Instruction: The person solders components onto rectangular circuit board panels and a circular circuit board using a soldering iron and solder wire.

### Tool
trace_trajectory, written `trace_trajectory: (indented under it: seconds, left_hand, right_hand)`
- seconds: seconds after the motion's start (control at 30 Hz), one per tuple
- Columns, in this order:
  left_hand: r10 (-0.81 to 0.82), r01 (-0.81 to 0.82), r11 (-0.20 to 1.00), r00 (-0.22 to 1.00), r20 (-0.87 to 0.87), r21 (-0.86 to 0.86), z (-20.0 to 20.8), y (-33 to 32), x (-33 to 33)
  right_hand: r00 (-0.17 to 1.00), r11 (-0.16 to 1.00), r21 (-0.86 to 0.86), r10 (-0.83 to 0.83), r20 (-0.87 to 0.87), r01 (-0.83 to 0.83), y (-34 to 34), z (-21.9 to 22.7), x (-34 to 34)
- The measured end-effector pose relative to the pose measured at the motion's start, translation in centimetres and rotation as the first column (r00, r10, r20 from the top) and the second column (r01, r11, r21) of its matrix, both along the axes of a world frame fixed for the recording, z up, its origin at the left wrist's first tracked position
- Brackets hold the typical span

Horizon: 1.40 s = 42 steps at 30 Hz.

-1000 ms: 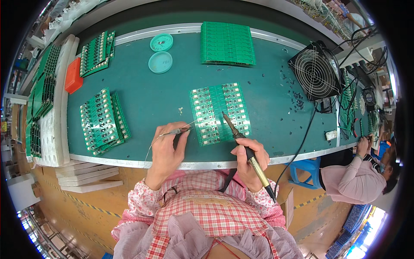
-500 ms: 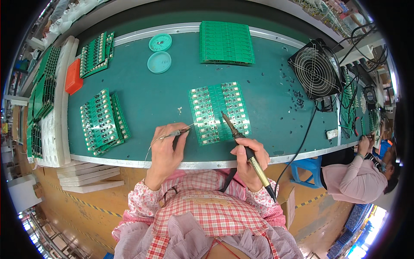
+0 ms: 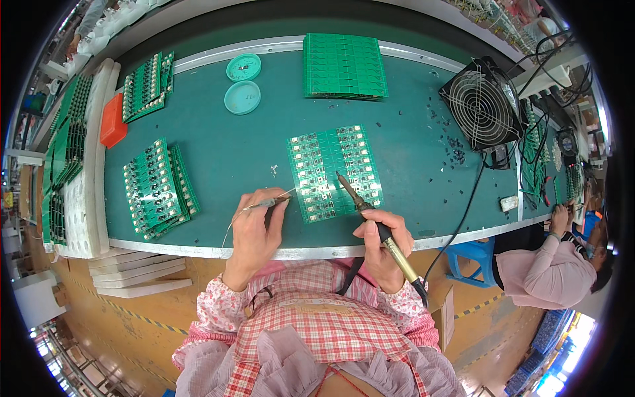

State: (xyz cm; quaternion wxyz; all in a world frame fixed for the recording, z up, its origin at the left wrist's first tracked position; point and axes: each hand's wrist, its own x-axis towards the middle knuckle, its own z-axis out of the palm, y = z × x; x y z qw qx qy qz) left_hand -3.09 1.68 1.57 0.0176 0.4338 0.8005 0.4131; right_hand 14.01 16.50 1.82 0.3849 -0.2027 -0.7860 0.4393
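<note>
A green circuit board panel (image 3: 333,175) with rows of small white and dark parts lies flat on the table in front of me. My right hand (image 3: 385,248) is closed round a soldering iron (image 3: 399,259), whose dark tip points at the middle of the panel. Whether the tip touches the board I cannot tell. At the panel's left edge my left hand (image 3: 256,228) pinches a thin tube with solder wire (image 3: 270,202) coming out of it. The wire's end reaches the panel's left side, and its tail hangs down past my wrist.
Stacked populated panels (image 3: 155,185) lie at left, beside a red box (image 3: 114,120). Two turquoise dishes (image 3: 242,98) and a stack of green panels (image 3: 345,66) stand at the back. Right are a black fan (image 3: 483,106), scattered black bits (image 3: 455,153) and the iron's cord (image 3: 465,215). A co-worker (image 3: 542,271) sits far right.
The soldering iron's tip has shifted very slightly left over the panel. My left hand with the solder wire stays nearly still.
</note>
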Motion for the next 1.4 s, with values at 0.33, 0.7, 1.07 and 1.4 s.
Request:
trace_trajectory:
  seconds: [0.33,0.7,1.07,1.4]
  left_hand:
    - [-0.023,0.020,0.999,0.997,0.073,0.034,-0.3,1.5,0.8]
    - [-0.041,0.040,0.999,0.999,0.016,0.017,-0.3,1.7,0.7]
    - [-0.044,0.044,0.999,0.999,-0.005,0.015,-0.3,1.7,0.8]
    - [-0.041,0.041,0.999,0.999,-0.011,0.026,-0.4,1.7,0.8]
  right_hand:
    - [0.996,0.977,-0.195,0.090,0.013,-0.086,-1.0,0.1,0.1]
    - [0.985,0.972,-0.168,0.172,0.019,-0.166,-0.7,0.0,-0.7]
    - [0.983,0.970,-0.167,0.184,0.012,-0.179,-0.9,-0.4,-0.9]
    - [0.980,0.980,-0.017,0.199,0.027,-0.198,-0.7,-0.4,-0.9]
